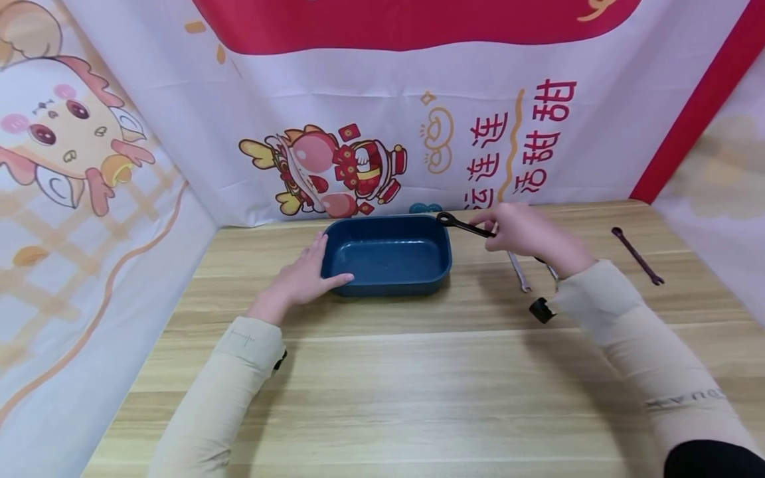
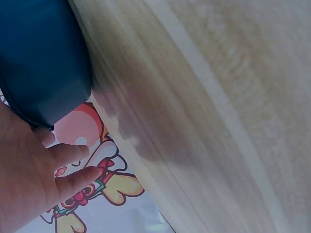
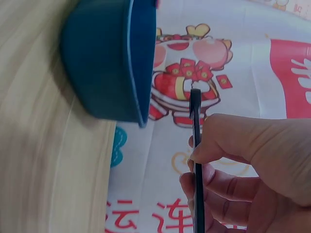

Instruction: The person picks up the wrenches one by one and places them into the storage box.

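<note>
Front of bench (image 1: 382, 398) open; clutter sits at the back.
Blue tray (image 1: 387, 255) blocks back centre, left hand (image 1: 301, 277) against its left wall. Right of it: silver wrench (image 1: 518, 271), dark wrench (image 1: 637, 255) well apart. Cloth walls close left, back, right.

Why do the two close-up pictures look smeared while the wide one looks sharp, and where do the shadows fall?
Head view: sharp, evenly lit, soft shadows under both arms on the table, edges bowed by the wide lens. Left wrist view: wood grain streaked with blur, a dark shadow beside the blue tray. Right wrist view: table blurred, while the right hand and black wrench stay fairly crisp.
</note>
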A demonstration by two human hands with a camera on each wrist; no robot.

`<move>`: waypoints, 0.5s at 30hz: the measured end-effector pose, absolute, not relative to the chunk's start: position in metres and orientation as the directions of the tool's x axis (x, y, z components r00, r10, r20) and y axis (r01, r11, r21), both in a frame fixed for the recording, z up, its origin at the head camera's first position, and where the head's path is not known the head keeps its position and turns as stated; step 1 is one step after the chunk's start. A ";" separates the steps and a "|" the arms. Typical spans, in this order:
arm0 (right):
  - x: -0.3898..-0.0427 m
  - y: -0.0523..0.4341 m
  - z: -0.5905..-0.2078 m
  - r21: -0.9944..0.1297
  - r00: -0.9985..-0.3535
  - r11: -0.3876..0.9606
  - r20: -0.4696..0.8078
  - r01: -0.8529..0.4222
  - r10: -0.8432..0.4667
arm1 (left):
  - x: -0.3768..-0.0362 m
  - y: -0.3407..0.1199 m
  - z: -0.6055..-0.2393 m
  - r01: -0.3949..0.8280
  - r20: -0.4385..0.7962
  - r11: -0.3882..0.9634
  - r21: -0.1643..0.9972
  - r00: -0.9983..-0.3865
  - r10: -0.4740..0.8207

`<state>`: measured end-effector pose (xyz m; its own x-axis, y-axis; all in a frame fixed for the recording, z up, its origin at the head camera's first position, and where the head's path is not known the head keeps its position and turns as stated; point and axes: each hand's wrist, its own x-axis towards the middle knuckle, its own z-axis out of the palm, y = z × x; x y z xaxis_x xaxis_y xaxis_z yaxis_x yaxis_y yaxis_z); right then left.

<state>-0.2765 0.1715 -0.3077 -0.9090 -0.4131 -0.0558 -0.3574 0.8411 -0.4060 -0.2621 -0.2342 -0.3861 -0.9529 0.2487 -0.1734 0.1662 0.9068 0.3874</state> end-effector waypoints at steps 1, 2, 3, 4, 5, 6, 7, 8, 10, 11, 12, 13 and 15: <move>-0.277 0.168 -0.307 -0.417 -0.908 0.836 -0.057 -0.357 -0.416 | -0.262 -0.235 -0.386 0.166 -0.175 0.906 0.390 -0.952 0.250; -0.277 0.165 -0.307 -0.423 -0.905 0.832 -0.059 -0.359 -0.421 | -0.263 -0.235 -0.386 0.166 -0.176 0.904 0.394 -0.952 0.251; -0.278 0.162 -0.307 -0.431 -0.902 0.826 -0.060 -0.363 -0.427 | -0.263 -0.236 -0.387 0.166 -0.177 0.903 0.397 -0.951 0.252; -0.278 0.158 -0.307 -0.433 -0.899 0.822 -0.055 -0.371 -0.435 | -0.263 -0.236 -0.387 0.167 -0.177 0.902 0.398 -0.951 0.254; -0.279 0.155 -0.307 -0.438 -0.894 0.815 -0.051 -0.380 -0.444 | -0.263 -0.237 -0.387 0.167 -0.178 0.902 0.399 -0.950 0.255; -0.279 0.151 -0.307 -0.440 -0.890 0.809 -0.046 -0.391 -0.455 | -0.263 -0.237 -0.387 0.167 -0.178 0.902 0.398 -0.950 0.255; -0.280 0.148 -0.307 -0.442 -0.884 0.802 -0.041 -0.402 -0.466 | -0.263 -0.237 -0.387 0.168 -0.177 0.902 0.397 -0.951 0.255; -0.280 0.145 -0.307 -0.440 -0.880 0.798 -0.036 -0.412 -0.474 | -0.262 -0.236 -0.387 0.171 -0.174 0.902 0.397 -0.951 0.257; -0.280 0.139 -0.305 -0.443 -0.873 0.789 -0.027 -0.426 -0.487 | -0.262 -0.235 -0.387 0.175 -0.168 0.903 0.392 -0.951 0.258; -0.280 0.136 -0.303 -0.446 -0.870 0.785 -0.027 -0.430 -0.493 | -0.262 -0.235 -0.388 0.177 -0.165 0.905 0.387 -0.952 0.257; -0.280 0.133 -0.302 -0.449 -0.867 0.781 -0.026 -0.434 -0.497 | -0.262 -0.234 -0.388 0.180 -0.160 0.907 0.381 -0.953 0.256; -0.280 0.130 -0.302 -0.451 -0.866 0.779 -0.027 -0.435 -0.499 | -0.262 -0.234 -0.388 0.182 -0.155 0.910 0.372 -0.955 0.254; -0.280 0.123 -0.300 -0.463 -0.865 0.774 -0.032 -0.432 -0.501 | -0.262 -0.234 -0.388 0.180 -0.148 0.917 0.355 -0.958 0.245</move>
